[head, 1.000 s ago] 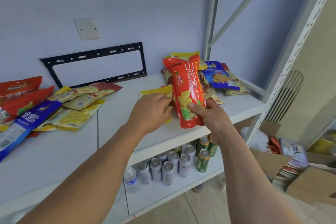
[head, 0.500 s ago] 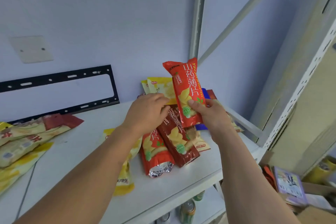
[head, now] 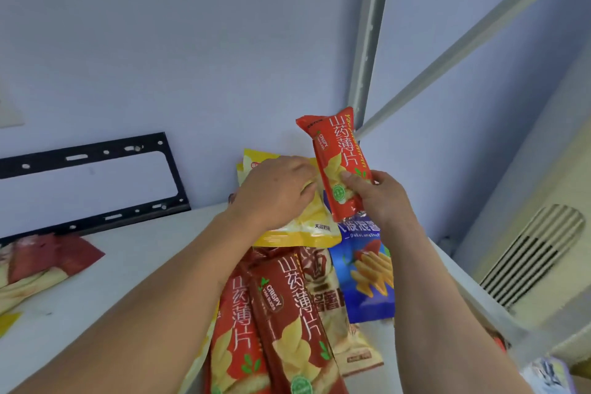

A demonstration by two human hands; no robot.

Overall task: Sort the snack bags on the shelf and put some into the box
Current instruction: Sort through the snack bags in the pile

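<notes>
- looks like a stockroom or storage room: bare metal shelving [head: 367, 41], plain painted wall [head: 192, 41]
- snack bags [head: 287, 313] heaped loose on the white shelf [head: 128, 265]

Snack bags [head: 343, 166] glossy plastic film; shelf [head: 134, 269] smooth matt white; bracket [head: 96, 189] blk metal.

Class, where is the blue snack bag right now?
In the head view, the blue snack bag lies on the shelf right of centre, under the right hand, beside the red bags.
</notes>
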